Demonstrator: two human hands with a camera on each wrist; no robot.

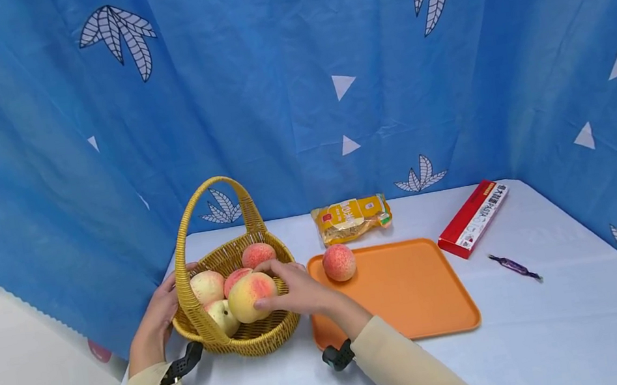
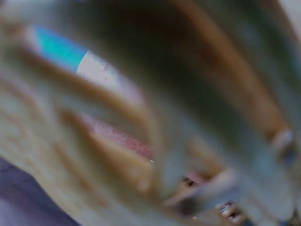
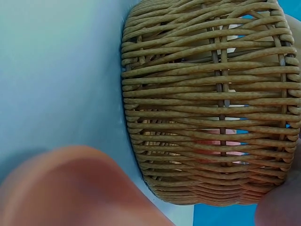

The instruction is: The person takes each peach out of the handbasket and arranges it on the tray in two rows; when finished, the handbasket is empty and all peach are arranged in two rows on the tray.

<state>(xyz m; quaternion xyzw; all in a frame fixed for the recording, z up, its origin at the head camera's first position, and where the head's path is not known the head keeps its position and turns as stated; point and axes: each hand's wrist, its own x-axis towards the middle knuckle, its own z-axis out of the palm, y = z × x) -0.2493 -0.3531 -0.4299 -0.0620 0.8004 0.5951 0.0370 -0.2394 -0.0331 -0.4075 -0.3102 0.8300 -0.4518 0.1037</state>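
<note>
A yellow wicker basket (image 1: pixel 265 345) with a tall arched handle stands at the left of the table, several peaches inside it. My left hand (image 1: pixel 160 307) holds the basket's left side, its fingertips at the rim, partly hidden behind the handle. With thumb and fingers, my right hand (image 1: pixel 292 290) grips a large yellow-and-pink peach (image 1: pixel 249 298) at the top of the basket. Around it lie a pale peach (image 1: pixel 207 287), a yellowish peach (image 1: pixel 222 316) and a red peach (image 1: pixel 259 255). Blurred wicker fills the left wrist view; the right wrist view faces the basket's woven wall (image 3: pixel 207 99).
Right of the basket lies an orange tray (image 1: pixel 399 291) with one red peach (image 1: pixel 339 262) at its back left corner. Behind the tray is a yellow food packet (image 1: pixel 352 218). A red pasta box (image 1: pixel 473 218) and a purple wrapped candy (image 1: pixel 514 267) lie farther right.
</note>
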